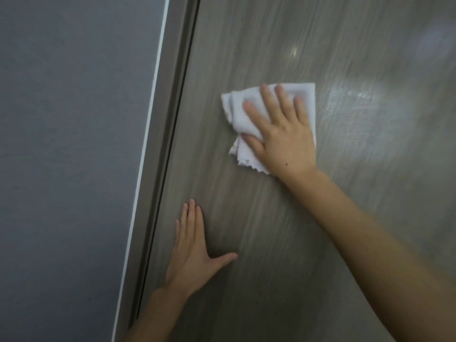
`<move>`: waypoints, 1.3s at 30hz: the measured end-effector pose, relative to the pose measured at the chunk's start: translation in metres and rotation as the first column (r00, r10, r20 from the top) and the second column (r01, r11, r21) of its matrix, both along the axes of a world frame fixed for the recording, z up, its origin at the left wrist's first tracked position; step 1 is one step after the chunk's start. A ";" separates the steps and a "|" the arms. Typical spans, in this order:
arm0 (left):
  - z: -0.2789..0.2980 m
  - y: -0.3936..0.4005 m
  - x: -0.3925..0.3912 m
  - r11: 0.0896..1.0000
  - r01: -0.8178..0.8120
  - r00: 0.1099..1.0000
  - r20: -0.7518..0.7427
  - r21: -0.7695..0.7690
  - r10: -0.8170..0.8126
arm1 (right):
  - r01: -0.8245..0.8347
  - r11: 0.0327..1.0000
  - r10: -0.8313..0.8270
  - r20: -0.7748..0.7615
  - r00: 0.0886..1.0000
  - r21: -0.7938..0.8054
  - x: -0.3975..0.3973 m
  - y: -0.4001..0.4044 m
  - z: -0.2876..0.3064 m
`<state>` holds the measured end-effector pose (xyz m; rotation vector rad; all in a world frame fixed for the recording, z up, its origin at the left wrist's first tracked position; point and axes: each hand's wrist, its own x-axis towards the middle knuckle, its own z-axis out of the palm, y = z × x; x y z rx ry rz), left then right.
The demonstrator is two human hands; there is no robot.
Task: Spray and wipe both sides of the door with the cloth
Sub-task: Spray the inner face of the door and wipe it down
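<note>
The door (283, 230) is grey-brown with a wood-grain face and fills most of the view. A folded white cloth (238, 112) lies flat against it near the upper middle. My right hand (283, 134) presses the cloth onto the door with straight, spread fingers. Lower down and to the left, my left hand (195, 253) rests flat on the bare door face, fingers together and thumb stretched out to the right. No spray bottle is in view.
The door frame (170, 119) runs diagonally along the door's left edge, with a dark gap beside it. A grey wall (69, 144) lies to the left of the frame. Shiny light patches (370, 114) show on the door to the right of the cloth.
</note>
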<state>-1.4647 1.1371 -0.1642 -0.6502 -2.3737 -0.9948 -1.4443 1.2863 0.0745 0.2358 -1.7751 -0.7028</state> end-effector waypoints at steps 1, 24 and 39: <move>0.001 0.001 0.001 1.000 -0.007 1.000 0.011 -0.005 0.007 | 0.006 0.997 -0.010 -0.057 0.998 -0.079 0.000 -0.001 0.010; 0.041 -0.018 0.028 0.966 0.091 0.986 0.115 0.241 -0.121 | 0.086 0.996 -0.078 0.168 0.983 -0.037 0.018 -0.005 -0.045; 0.146 0.020 0.026 0.755 0.091 0.983 0.060 0.650 -0.171 | -0.018 0.993 0.044 0.226 0.973 -0.117 0.040 0.011 -0.100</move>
